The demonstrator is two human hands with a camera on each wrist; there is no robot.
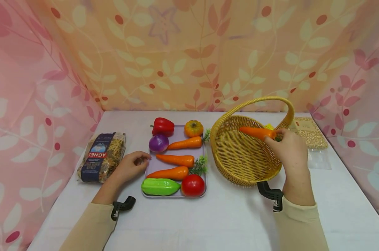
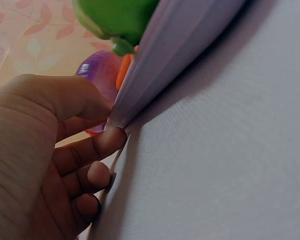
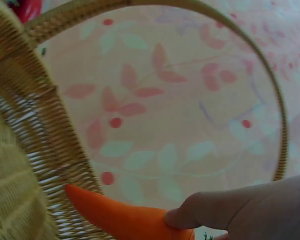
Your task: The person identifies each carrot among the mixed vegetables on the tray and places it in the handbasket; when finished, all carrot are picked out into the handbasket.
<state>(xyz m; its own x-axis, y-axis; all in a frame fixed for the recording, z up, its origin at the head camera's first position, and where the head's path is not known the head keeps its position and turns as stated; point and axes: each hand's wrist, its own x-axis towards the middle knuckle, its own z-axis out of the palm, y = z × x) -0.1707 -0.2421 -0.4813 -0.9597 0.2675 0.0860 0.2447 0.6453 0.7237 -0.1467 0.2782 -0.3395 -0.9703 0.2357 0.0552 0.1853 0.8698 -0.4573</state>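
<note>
Over the right side of the wicker basket (image 1: 239, 157), my right hand (image 1: 291, 151) grips an orange carrot (image 1: 255, 132) by its thick leafy end. The carrot's tip points left across the basket, also in the right wrist view. My left hand (image 1: 131, 165) is at the left edge of a lavender tray (image 1: 177, 129); the left wrist view shows thumb and index finger pinching its rim. On the tray lie three carrots (image 1: 175, 160), a red bell pepper (image 1: 163, 126), a purple onion (image 1: 159, 143), a small pumpkin (image 1: 194, 128), a ridged green vegetable (image 1: 160, 187) and a tomato (image 1: 193, 185).
A bag labelled AGNESI (image 1: 103, 157) stands left of my left hand. Behind the right hand lies a clear bag of pale grains (image 1: 311, 134). The basket's tall handle (image 1: 255, 101) arches over it. Something yellow (image 1: 269, 126) shows by the basket's right rim. Patterned cloth surrounds the white table.
</note>
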